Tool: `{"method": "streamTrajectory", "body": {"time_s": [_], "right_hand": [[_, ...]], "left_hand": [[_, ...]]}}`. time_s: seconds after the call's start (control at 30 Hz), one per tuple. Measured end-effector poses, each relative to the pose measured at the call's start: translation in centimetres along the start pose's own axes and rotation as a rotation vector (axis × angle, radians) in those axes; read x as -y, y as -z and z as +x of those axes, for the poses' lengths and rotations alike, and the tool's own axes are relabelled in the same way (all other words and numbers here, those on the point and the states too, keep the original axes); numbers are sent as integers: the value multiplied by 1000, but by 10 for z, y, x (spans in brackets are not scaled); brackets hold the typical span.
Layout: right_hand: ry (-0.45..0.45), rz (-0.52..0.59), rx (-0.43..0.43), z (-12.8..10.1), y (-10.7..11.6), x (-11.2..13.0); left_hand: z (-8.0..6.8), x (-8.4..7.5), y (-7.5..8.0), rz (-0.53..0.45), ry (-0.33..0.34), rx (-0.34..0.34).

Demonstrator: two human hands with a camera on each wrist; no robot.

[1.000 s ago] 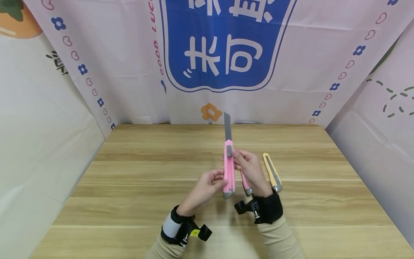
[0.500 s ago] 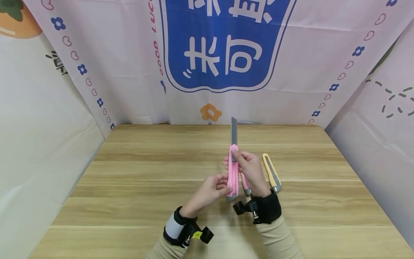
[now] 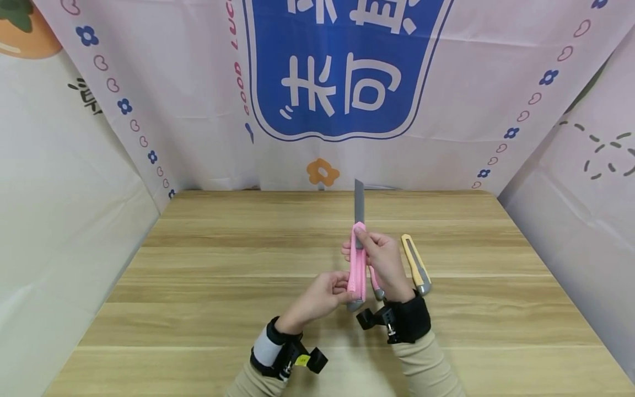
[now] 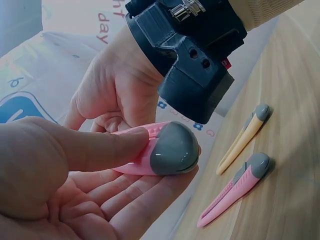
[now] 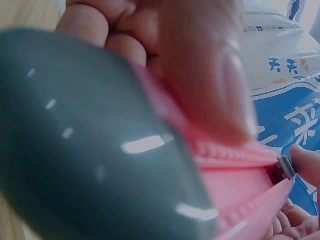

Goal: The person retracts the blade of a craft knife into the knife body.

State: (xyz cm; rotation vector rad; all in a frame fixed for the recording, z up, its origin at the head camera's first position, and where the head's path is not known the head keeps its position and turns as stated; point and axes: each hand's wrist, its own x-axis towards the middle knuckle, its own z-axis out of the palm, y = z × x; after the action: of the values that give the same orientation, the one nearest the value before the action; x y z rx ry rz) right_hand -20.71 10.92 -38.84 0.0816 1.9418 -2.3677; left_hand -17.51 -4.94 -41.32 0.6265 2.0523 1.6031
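Both hands hold a pink utility knife [image 3: 358, 270] with a grey end cap, raised above the table, its long grey blade [image 3: 359, 201] extended and pointing away from me. My left hand [image 3: 322, 293] pinches the handle near the cap; in the left wrist view its thumb lies over the pink body and its fingers pass underneath. Higher up, my right hand [image 3: 384, 259] grips the handle, with the thumb on the grey slider. A second pink utility knife [image 4: 233, 190] lies on the table, partly hidden by the right hand in the head view. Beside it lies a yellow utility knife [image 3: 416, 264].
The wooden table [image 3: 223, 264] spreads out on both sides of the hands. A printed cloth [image 3: 208, 110] hangs behind its far edge, and pale cloth walls [image 3: 64, 220] stand at left and right.
The held pink knife has shifted slightly right and toward me, with both hands on it. My right thumb has moved onto the slider. The last half second shows almost no movement.
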Motion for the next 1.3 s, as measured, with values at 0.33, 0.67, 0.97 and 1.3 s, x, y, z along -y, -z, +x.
{"method": "streamTrajectory", "body": {"time_s": [0.33, 0.67, 0.97, 1.3], "right_hand": [[61, 60, -17, -2, -2, -1], [109, 95, 6, -3, -3, -2], [113, 62, 30, -5, -1, 1], [74, 36, -4, -5, 2, 6]], "left_hand": [[-1, -1, -2, 2, -13, 29], [-2, -1, -1, 7, -1, 34], [-2, -2, -1, -16, 10, 19], [-1, -2, 0, 2, 8, 54]]}}
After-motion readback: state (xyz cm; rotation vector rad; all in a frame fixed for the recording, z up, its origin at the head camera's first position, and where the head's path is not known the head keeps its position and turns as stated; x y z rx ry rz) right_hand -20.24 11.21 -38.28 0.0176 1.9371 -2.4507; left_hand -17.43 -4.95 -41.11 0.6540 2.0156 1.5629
